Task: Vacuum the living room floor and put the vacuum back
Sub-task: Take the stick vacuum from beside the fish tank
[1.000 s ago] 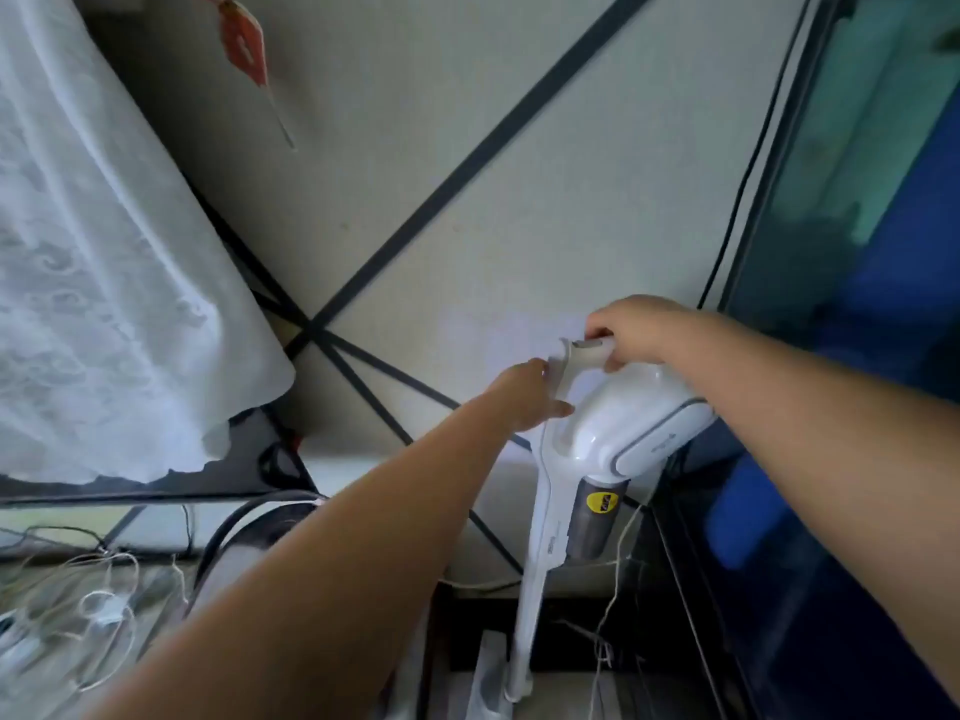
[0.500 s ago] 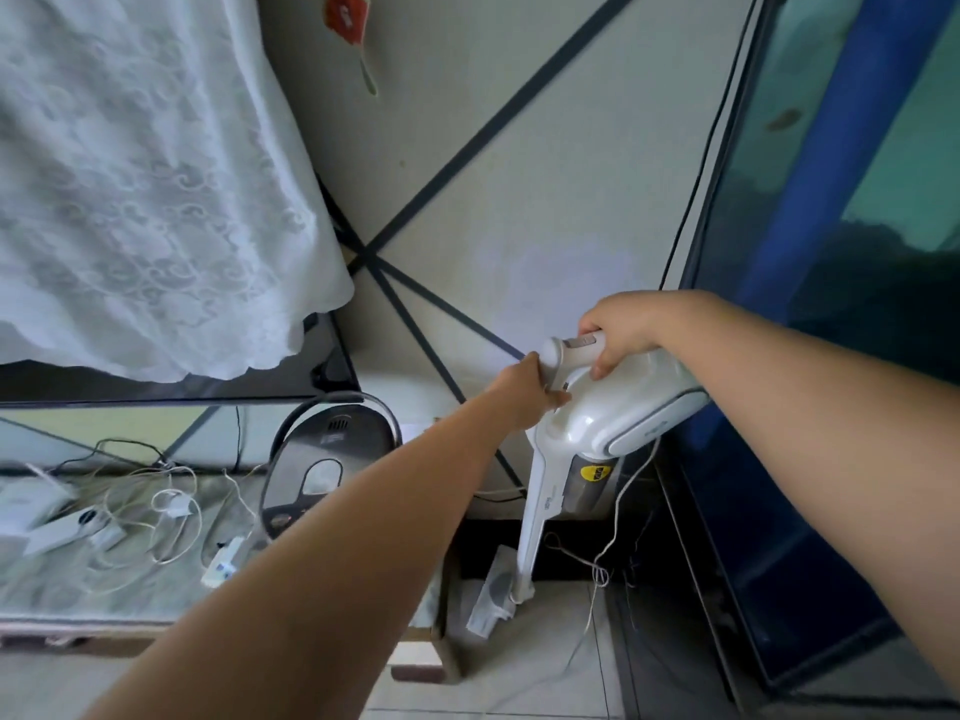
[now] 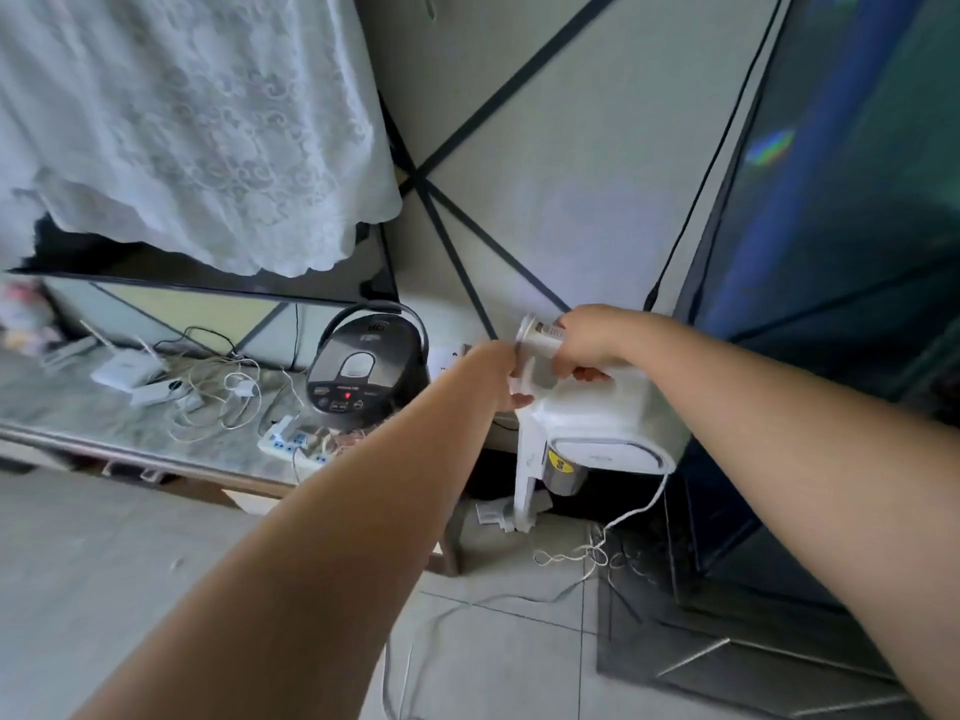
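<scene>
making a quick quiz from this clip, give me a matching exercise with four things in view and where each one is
Things:
1. vacuum
2. rice cooker
3. lace cloth
4. power strip

Places:
A. draped over the dark screen at upper left
B. lying on the low shelf's front edge
C. held by both hands near the wall
D. standing on the low shelf, red light on

Pairs: 1-C, 2-D, 3-A, 4-B

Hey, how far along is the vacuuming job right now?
Whether the floor is already vacuumed cannot be told. In hand: the vacuum stands upright in the corner by the wall; the right hand grips its handle and the left hand touches it. Left: letting go, once it rests securely.
</scene>
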The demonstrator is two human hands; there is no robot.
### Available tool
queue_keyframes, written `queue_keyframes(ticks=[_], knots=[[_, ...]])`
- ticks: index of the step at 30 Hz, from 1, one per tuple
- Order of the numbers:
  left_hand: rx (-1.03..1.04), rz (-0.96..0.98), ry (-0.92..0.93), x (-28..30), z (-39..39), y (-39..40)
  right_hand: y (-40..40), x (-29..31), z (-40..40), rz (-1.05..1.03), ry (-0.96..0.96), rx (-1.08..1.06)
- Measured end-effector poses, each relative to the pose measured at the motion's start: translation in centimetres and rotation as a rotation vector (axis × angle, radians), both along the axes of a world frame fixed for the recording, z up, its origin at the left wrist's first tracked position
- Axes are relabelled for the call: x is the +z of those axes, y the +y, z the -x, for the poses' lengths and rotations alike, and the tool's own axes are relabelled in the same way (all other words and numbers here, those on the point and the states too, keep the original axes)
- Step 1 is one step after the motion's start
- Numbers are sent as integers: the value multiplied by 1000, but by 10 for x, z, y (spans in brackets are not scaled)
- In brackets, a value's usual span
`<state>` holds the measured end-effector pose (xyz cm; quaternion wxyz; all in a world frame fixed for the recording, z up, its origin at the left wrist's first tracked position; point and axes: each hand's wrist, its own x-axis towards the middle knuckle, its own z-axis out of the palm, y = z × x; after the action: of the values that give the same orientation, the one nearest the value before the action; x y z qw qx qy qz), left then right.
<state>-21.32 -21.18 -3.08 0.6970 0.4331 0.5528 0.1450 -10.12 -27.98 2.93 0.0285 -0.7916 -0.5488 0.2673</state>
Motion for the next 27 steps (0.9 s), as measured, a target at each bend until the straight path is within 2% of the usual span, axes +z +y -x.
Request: queue_keyframes(ticks=[3, 6, 7, 11, 16, 20, 22, 25, 27], knots=[[366, 292, -206, 3, -2, -43, -28, -12, 5, -51, -22, 22], [586, 374, -392, 0, 0, -85, -60, -29, 5, -70, -51, 52], [591, 416, -457, -2, 0, -95, -70, -34, 5, -70, -57, 67], [650, 467, -435, 3, 4, -144, -107, -41, 17, -97, -93, 162], [766, 365, -412, 34, 29, -213, -150, -15, 46, -135, -126, 285], [836, 301, -499, 50, 52, -266, -200, 13, 61, -176, -194, 358], [791, 193, -400, 54, 63, -295, -232, 21, 68, -191, -204, 393], [865, 299, -470, 55, 74, -340, -278, 26, 79, -221, -237, 444], [841, 267, -499, 59, 82, -377, -312, 26, 89, -250, -257, 483]])
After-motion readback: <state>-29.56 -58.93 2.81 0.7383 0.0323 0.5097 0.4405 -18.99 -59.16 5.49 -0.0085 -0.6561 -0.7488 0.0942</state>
